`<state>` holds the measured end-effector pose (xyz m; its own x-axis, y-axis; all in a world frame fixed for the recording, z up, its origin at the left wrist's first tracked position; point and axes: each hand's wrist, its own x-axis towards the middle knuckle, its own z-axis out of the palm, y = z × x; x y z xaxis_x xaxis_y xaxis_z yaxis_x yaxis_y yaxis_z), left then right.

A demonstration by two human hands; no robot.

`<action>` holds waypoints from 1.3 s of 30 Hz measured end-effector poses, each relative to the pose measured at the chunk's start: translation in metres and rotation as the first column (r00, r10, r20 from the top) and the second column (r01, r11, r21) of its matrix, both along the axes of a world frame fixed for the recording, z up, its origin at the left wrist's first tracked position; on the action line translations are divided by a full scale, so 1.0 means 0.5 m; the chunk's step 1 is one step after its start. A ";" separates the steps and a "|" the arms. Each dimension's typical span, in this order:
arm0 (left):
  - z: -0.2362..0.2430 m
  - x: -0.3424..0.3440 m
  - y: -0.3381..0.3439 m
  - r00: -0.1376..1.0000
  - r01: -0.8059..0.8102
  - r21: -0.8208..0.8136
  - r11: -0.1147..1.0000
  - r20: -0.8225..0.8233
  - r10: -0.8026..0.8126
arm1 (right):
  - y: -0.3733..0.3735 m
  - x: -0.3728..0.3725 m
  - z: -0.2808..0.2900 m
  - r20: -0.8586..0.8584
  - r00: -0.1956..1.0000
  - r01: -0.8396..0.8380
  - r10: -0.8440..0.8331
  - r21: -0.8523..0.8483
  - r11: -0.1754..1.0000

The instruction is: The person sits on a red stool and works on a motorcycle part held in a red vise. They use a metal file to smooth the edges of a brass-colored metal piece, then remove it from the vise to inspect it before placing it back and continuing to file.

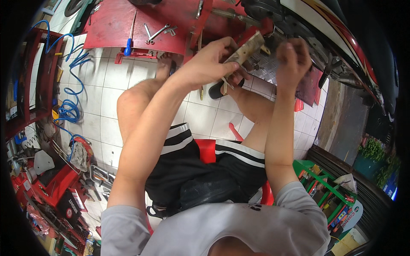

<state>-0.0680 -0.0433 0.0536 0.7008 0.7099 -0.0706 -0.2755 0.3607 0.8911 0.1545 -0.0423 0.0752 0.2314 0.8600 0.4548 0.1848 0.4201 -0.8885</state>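
Note:
My left hand (pixel 218 62) grips a worn, stained metal plate (pixel 247 50), thumb on its near face and fingers behind it. The plate is tilted, its upper end pointing toward the motorcycle (pixel 341 42). To the right of the plate, apart from it, my right hand (pixel 294 59) is raised with bent fingers. Motion blurs those fingers, so whether anything is between them cannot be made out. Below the hands, a patterned metal step (pixel 265 70) shows beside the motorcycle's underside.
On the red lift table (pixel 171 15) lie a blue-handled screwdriver (pixel 128 46) and wrenches (pixel 157 33). A coiled blue air hose (pixel 68 109) hangs at the left, above a cluttered red tool cart (pixel 51 183). A green rack (pixel 314 177) stands at the lower right.

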 end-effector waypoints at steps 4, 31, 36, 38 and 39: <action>-0.016 0.020 0.012 0.993 -0.094 0.048 0.994 -0.061 0.097 | -0.015 -0.047 -0.013 0.190 0.976 -0.083 0.103 -0.110 0.990; -0.055 0.032 0.025 0.762 -0.354 0.378 0.856 -0.414 0.498 | 0.005 -0.044 -0.063 0.072 0.926 -0.311 0.371 -0.413 0.856; -0.056 0.035 0.026 0.764 -0.370 0.277 0.887 -0.453 0.460 | 0.000 -0.056 -0.047 -0.131 0.937 -0.348 0.325 -0.449 0.823; -0.063 0.034 0.029 0.782 -0.370 0.228 0.901 -0.447 0.434 | -0.002 -0.059 -0.037 -0.227 0.934 -0.354 0.277 -0.464 0.812; -0.067 0.032 0.030 0.797 -0.367 0.197 0.909 -0.437 0.416 | -0.002 -0.057 -0.039 -0.212 0.935 -0.353 0.285 -0.476 0.805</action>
<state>-0.0519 -0.0283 0.0201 0.2649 0.9368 -0.2286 0.0751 0.2164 0.9734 0.1260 -0.0434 0.0556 -0.0714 0.9949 -0.0708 -0.0070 -0.0715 -0.9974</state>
